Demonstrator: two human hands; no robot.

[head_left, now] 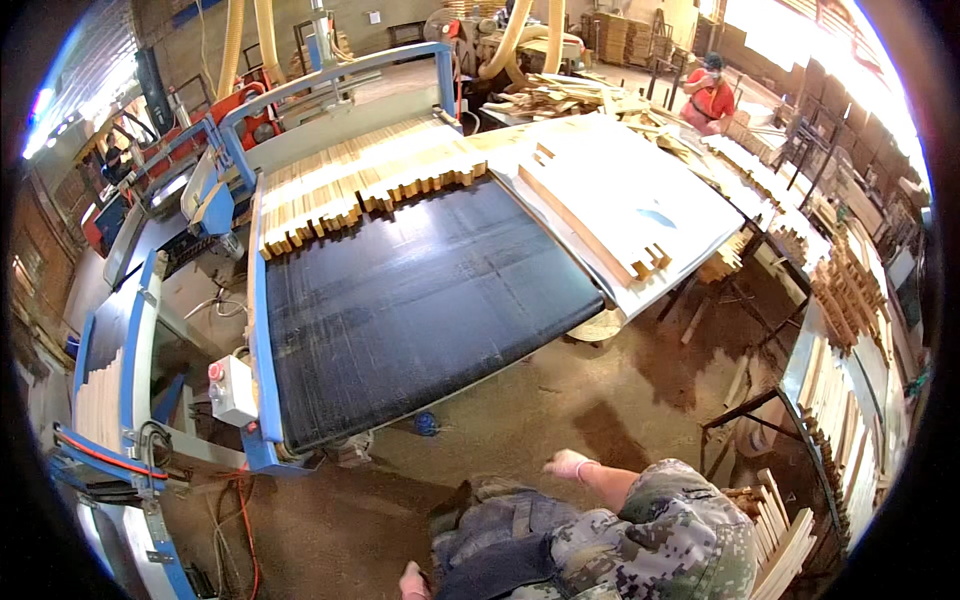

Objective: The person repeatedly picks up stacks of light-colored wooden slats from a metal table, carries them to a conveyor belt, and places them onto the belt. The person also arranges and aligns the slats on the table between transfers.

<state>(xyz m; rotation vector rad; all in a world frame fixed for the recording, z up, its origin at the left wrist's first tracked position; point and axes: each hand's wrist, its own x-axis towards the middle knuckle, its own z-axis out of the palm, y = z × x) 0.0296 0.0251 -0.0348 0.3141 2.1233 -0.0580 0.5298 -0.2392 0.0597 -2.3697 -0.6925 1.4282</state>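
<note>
Slats [370, 180] sit way up the belt [420, 290] from the right hand [568, 465], fingers too blurry to tell.

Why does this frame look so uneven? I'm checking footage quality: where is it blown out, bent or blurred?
Head view: daylight burns out the upper right corner behind the stacked wood; the conveyor belt edges bow from fisheye distortion, with black vignette around the rim; the right hand is motion-blurred; the left hand is cut by the lower edge.

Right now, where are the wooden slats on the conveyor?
In the head view, the wooden slats lie in a row across the far end of the black belt, upper centre, beside the white table on the right.
</note>
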